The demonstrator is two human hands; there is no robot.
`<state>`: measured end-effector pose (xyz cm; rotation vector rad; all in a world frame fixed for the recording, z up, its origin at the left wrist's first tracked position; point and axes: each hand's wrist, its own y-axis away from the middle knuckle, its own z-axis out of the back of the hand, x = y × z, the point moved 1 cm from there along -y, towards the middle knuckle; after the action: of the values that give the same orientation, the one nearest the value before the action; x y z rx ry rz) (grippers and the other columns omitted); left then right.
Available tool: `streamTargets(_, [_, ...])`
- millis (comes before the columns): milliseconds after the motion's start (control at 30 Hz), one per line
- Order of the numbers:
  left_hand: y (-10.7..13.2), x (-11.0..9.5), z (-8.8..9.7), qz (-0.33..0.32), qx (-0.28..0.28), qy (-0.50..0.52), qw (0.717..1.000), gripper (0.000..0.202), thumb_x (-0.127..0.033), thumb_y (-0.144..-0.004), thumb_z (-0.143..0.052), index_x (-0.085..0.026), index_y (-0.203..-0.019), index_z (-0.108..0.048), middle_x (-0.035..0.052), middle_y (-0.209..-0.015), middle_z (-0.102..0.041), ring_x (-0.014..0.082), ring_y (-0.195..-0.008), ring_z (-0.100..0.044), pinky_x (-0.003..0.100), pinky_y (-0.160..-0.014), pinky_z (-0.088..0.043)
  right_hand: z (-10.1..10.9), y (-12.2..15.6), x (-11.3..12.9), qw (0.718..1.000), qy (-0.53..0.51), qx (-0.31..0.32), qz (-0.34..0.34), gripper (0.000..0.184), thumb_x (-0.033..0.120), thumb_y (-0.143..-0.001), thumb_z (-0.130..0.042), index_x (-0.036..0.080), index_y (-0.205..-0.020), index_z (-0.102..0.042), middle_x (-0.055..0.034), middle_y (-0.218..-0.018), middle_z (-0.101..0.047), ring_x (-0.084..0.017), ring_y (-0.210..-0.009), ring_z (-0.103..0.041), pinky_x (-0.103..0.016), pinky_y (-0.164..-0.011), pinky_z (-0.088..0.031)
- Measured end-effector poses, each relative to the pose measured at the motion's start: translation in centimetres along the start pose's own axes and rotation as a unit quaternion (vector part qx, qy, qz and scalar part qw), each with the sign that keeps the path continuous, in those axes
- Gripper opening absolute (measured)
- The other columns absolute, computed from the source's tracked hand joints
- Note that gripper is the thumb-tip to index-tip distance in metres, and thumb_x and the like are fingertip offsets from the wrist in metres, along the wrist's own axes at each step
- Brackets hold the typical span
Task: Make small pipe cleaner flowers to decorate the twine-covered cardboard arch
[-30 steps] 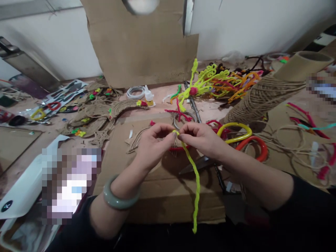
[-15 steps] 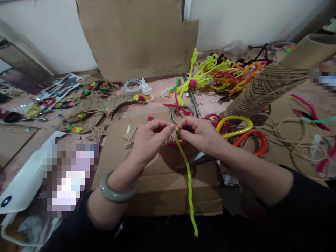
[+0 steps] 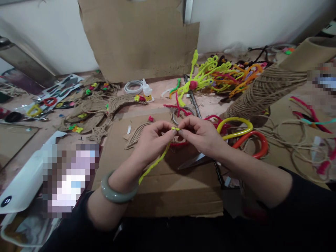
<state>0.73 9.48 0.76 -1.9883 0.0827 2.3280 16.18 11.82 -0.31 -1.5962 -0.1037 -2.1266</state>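
Note:
A yellow-green pipe cleaner is pinched between both hands over the cardboard sheet. My left hand grips it between thumb and forefinger, and its long tail slants down to the left under that hand. My right hand pinches the same strip at its short top part, fingertips almost touching the left ones. Behind the left hand lies a twine-wrapped piece on the cardboard, partly covered. Scissors with one yellow and one red handle lie beneath my right forearm, their blade pointing left.
A cone of brown twine leans at the right. Bright pipe cleaners are heaped at the back. A small glue bottle stands near a white coil. Twine shapes lie at left, beyond a white case.
The pipe cleaner's tail has swung from hanging straight down to slanting left beneath my left hand. Its top part now lies crosswise between my fingertips. Both hands keep nearly the same place.

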Motion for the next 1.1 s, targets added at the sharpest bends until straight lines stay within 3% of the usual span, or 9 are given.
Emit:
streamTargets(267, [0.0, -0.2, 0.0, 0.066, 0.028, 0.113, 0.991, 0.013, -0.025, -0.066, -0.068, -0.015, -0.067, -0.059, -0.0021, -0.058, -0.06, 0.0077, -0.053, -0.051, 0.021, -0.053, -0.039, 0.5, 0.0, 0.7, 0.984, 0.12, -0.025, 0.132, 0.008, 0.01, -0.077, -0.053, 0.017, -0.075, -0.056, 0.0015, -0.071, -0.058, -0.01, -0.066, -0.052, -0.021, -0.06, -0.04])
streamTargets(433, [0.1, -0.1, 0.2, 0.127, 0.067, 0.191, 0.971, 0.016, -0.026, -0.066, -0.07, -0.014, -0.069, -0.059, -0.001, -0.057, -0.06, 0.0077, -0.052, -0.053, 0.02, -0.053, -0.04, 0.8, 0.2, 1.0, 0.966, 0.178, 0.002, 0.189, 0.012, 0.012, -0.08, -0.051, 0.019, -0.086, -0.058, -0.0017, -0.081, -0.065, -0.011, -0.072, -0.059, -0.022, -0.064, -0.045])
streamTargets(667, [0.2, -0.1, 0.2, 0.202, 0.117, 0.241, 0.942, 0.022, -0.028, -0.061, -0.074, -0.014, -0.066, -0.059, -0.001, -0.053, -0.06, 0.007, -0.046, -0.053, 0.018, -0.047, -0.039, 1.9, 0.7, 0.2, 0.896, 0.315, 0.039, 0.31, 0.023, 0.016, -0.084, -0.047, 0.023, -0.099, -0.063, -0.0061, -0.1, -0.068, -0.015, -0.087, -0.063, -0.027, -0.076, -0.048])
streamTargets(800, [0.3, -0.4, 0.1, 0.213, 0.116, 0.265, 0.933, 0.022, -0.025, -0.06, -0.076, -0.013, -0.065, -0.058, -0.0006, -0.053, -0.061, 0.0073, -0.047, -0.054, 0.018, -0.049, -0.042, 2.4, 0.8, 0.5, 0.856, 0.364, 0.032, 0.365, 0.023, 0.016, -0.085, -0.046, 0.022, -0.1, -0.063, -0.0063, -0.098, -0.069, -0.015, -0.087, -0.063, -0.026, -0.075, -0.047])
streamTargets(933, [0.5, -0.4, -0.1, 0.204, 0.113, 0.273, 0.933, 0.022, -0.024, -0.059, -0.076, -0.014, -0.064, -0.058, -0.0007, -0.052, -0.061, 0.0081, -0.047, -0.055, 0.019, -0.05, -0.043, 2.3, 0.5, 1.2, 0.842, 0.393, 0.039, 0.367, 0.021, 0.016, -0.086, -0.043, 0.019, -0.091, -0.063, -0.0064, -0.089, -0.069, -0.015, -0.078, -0.062, -0.026, -0.069, -0.045])
streamTargets(1100, [0.5, -0.2, 0.0, 0.147, 0.106, 0.225, 0.957, 0.017, -0.025, -0.065, -0.071, -0.015, -0.065, -0.058, -0.0002, -0.055, -0.062, 0.0086, -0.051, -0.056, 0.02, -0.053, -0.042, 1.5, 0.4, 1.4, 0.867, 0.408, 0.044, 0.282, 0.023, 0.017, -0.086, -0.039, 0.017, -0.076, -0.059, -0.005, -0.071, -0.065, -0.014, -0.065, -0.058, -0.024, -0.057, -0.038])
